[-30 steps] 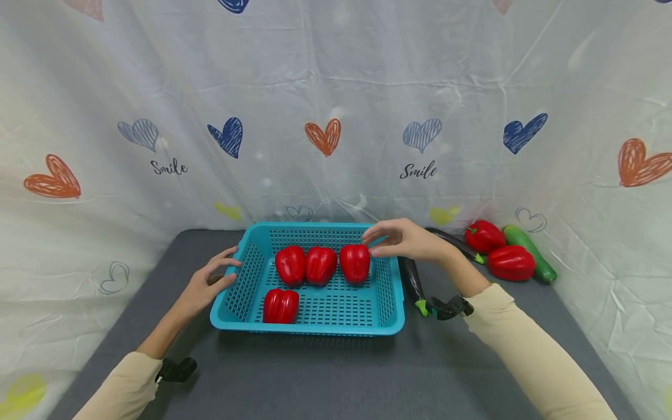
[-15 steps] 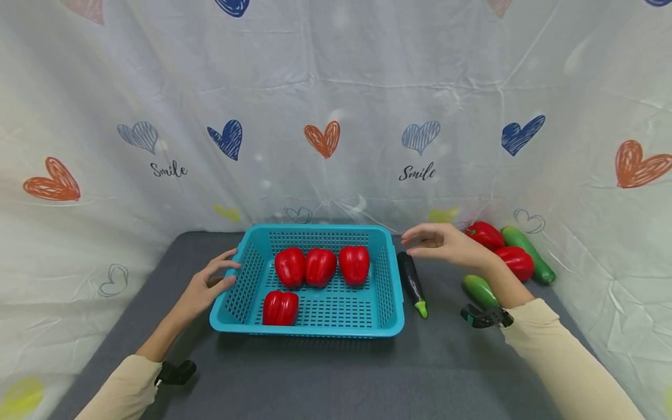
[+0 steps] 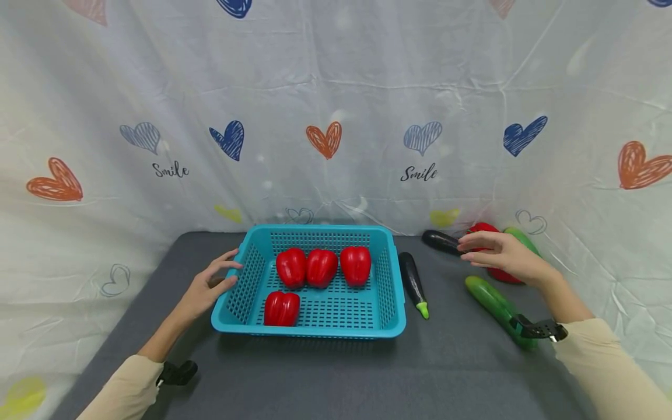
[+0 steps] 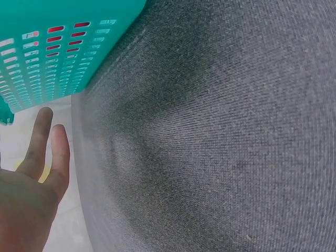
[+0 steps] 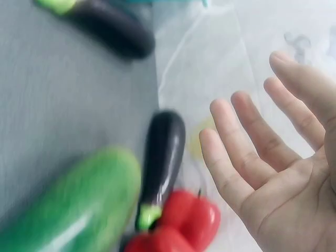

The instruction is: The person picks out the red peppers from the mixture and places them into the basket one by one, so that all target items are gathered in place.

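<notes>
Head cam: blue slotted basket [image 3: 336,332] w/ 4 glossy red peppers [image 3: 356,266], L fingers [image 3: 226,265] & R fingers [image 3: 480,237] wide.

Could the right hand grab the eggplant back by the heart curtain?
Probably yes. The right hand's grip is empty and close to that eggplant. Nothing covers its dark end; red peppers crowd only the green end.
</notes>
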### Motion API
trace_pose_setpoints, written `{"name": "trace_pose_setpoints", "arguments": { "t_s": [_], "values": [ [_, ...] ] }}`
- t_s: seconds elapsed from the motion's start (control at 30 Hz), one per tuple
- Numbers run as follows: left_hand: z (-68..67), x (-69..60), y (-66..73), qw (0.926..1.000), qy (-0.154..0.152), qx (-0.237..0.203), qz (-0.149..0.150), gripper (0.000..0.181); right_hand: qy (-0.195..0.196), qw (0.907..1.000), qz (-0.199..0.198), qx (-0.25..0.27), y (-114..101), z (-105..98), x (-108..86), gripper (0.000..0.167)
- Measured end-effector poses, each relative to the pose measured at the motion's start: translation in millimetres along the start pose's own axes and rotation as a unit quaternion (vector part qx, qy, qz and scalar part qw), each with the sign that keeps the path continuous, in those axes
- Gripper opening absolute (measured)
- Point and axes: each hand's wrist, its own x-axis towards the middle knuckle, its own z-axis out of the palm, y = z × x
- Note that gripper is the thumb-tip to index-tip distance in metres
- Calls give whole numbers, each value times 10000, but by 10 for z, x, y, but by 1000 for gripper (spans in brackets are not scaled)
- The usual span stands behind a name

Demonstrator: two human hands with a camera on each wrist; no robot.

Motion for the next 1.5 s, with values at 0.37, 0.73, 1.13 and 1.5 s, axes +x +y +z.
{"name": "trace_pose_setpoints", "arguments": {
  "t_s": [0.37, 0.73, 1.13, 1.5],
  "values": [
    [2, 14, -5, 10000, -3, -49, 15, 29, 569, 9980, 255, -112, 142, -438, -471, 37],
    [8, 25, -15, 9999, -52, -45, 82, 30, 1552, 9831, 929, -299, 306, -727, -773, 30],
    [5, 7, -76, 10000, -66, -5, -20, 29, 2109, 9681, 928, -988, 486, -691, -837, 35],
    [-1, -3, -49, 10000, -32, -1, 59, 29, 2093, 9509, 1593, -1630, 555, -493, -744, 74]
  ]
}}
